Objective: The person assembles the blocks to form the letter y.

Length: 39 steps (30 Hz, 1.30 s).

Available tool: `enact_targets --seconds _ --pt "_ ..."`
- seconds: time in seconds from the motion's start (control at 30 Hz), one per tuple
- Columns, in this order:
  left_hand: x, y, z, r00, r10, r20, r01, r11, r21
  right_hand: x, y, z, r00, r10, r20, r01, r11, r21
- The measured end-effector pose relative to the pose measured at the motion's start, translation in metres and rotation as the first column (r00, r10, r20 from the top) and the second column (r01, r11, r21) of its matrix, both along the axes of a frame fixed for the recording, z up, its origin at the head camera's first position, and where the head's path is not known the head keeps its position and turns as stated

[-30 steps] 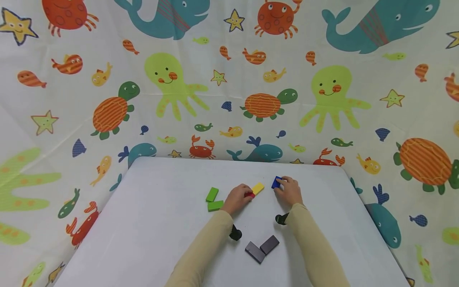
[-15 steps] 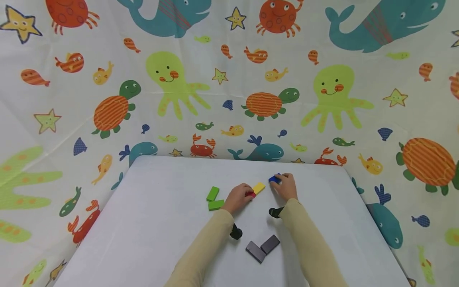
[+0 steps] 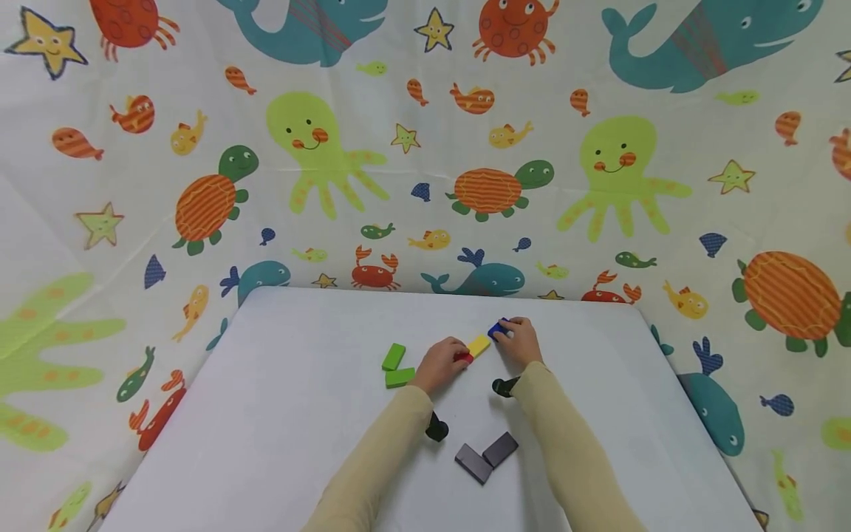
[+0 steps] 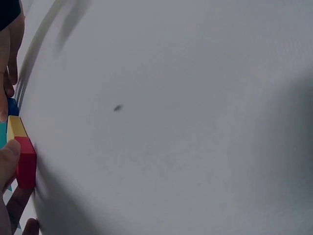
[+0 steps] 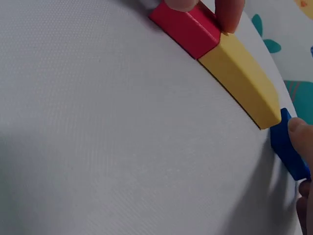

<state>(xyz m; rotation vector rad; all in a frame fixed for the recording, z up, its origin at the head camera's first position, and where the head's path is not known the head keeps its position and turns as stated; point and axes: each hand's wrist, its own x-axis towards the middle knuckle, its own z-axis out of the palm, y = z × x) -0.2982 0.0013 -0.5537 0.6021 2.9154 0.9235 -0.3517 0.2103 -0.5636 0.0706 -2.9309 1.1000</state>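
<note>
Pinching red block (image 5: pixel 188 32), blue block (image 5: pixel 285 145)

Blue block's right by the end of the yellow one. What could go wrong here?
The right grip holds the blue block beside the yellow block; a crooked push might knock yellow askew. The left grip holds the red block against yellow's other end; if it shifts, that joint could open.

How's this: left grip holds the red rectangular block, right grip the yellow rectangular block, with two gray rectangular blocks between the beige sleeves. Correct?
One slip: the right grip holds the blue rectangular block, not the yellow block, as the right wrist view shows. The left grip does hold the red block, with two gray blocks between the beige sleeves.
</note>
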Motion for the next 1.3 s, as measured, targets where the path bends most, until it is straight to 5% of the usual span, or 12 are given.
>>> enact_targets --seconds 0.23,0.6,1.3 --pt "-0.002 0.001 0.001 1.0 0.015 0.021 -0.015 1.0 -0.001 -0.001 -0.01 0.001 1.0 -0.018 0.004 0.018 0.999 -0.037" --pt "-0.002 0.002 0.001 1.0 0.02 0.022 -0.02 1.0 -0.007 -0.007 0.003 -0.002 0.994 0.107 0.027 -0.108 0.994 0.03" --pt "0.004 0.001 0.005 0.998 0.026 0.049 -0.026 1.0 0.012 -0.001 0.005 0.002 0.987 0.153 0.049 -0.154 0.988 0.022"
